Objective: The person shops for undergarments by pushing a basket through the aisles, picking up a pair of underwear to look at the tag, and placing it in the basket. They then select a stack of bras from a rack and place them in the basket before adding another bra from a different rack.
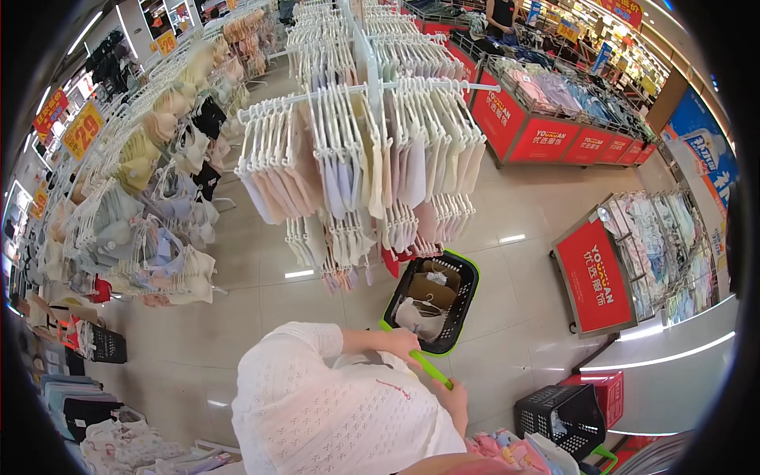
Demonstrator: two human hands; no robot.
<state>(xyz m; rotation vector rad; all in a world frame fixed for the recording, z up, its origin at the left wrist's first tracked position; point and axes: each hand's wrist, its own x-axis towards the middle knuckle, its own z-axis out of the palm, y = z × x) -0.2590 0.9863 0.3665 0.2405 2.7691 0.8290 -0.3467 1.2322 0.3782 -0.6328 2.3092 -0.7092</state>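
My left hand is closed round the green handle of a black shopping basket with a green rim. Further along the same handle, near its right end, my right hand is wrapped round it too. Inside the basket lie a light-coloured bra with a hanger and a brown item with a white tag. Just beyond the basket hangs a rack of pastel underwear on white hangers.
Bras hang in rows at the left. Red-sided clothing bins stand at the upper right, with a person behind. A red-fronted cart is at the right. Another black basket sits at the lower right.
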